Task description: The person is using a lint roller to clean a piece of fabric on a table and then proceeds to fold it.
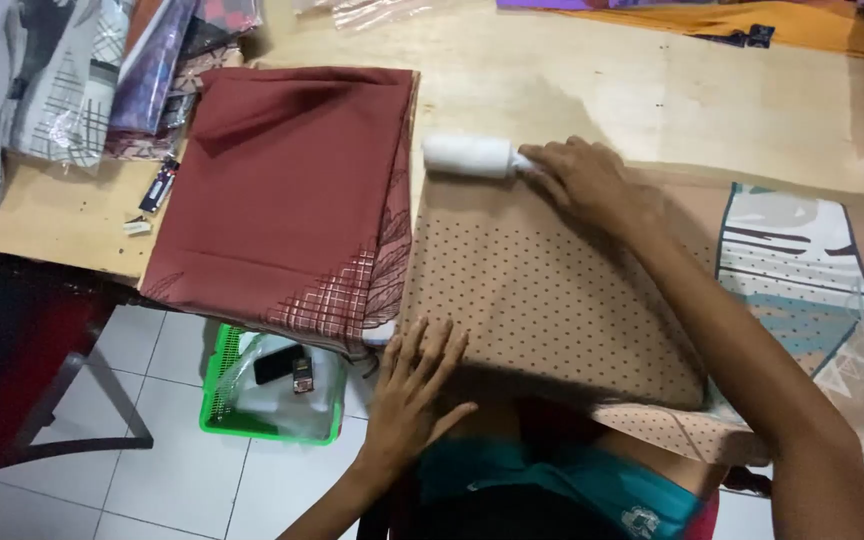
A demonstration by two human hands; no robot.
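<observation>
A tan dotted cloth [552, 290] lies folded on the wooden table [592, 90], hanging slightly over the near edge. My right hand [582, 180] grips the handle of a white lint roller [472, 156], which rests on the cloth's far left corner. My left hand [414, 385] lies flat with fingers spread on the cloth's near left corner, at the table edge. A patterned panel in white, teal and brown [802, 270] shows at the cloth's right end.
A folded maroon cloth [292, 190] lies left of the tan one, overhanging the table. Stacked fabrics [102, 70] sit at the far left. A green basket [272, 390] with a plastic bag stands on the tiled floor. Orange cloth [752, 20] lies at the back.
</observation>
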